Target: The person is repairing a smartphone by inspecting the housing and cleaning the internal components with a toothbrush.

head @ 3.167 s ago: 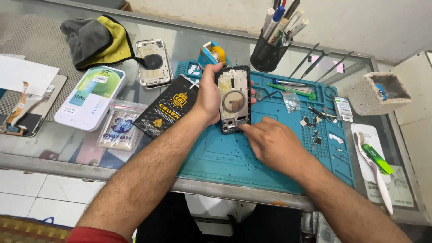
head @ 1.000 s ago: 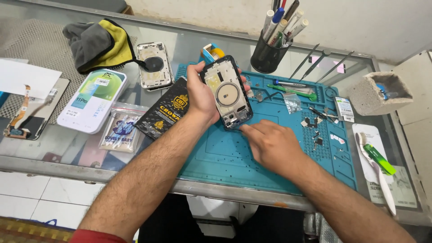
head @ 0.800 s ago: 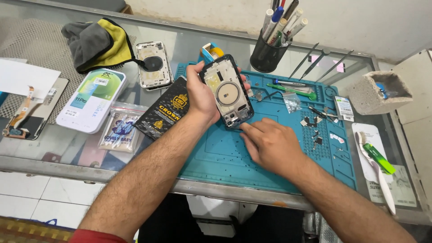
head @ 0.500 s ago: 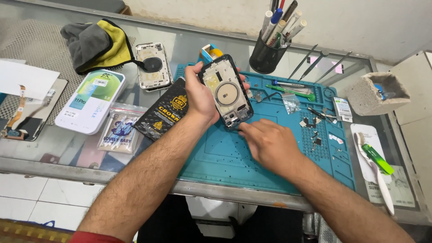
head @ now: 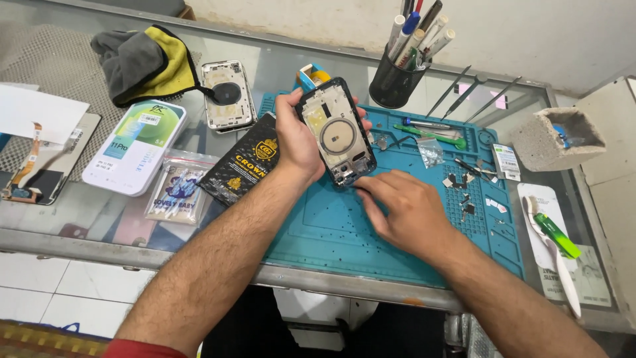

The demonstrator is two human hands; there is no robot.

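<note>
Glass covers the big desk (head: 79, 219), and a blue mat (head: 318, 225) lies on it. The left hand (head: 297, 136) is wrapped around the edges of an open phone shell (head: 334, 132), lifting it tilted just above the mat. The right hand (head: 404, 212) rests on the mat with fingers curled, fingertips near the shell's bottom end (I cannot tell if it pinches anything). The shell looks light, stiff and easy to break, so the side edges seem the safest place to hold. Tiny parts (head: 464, 192) lie nearby.
</note>
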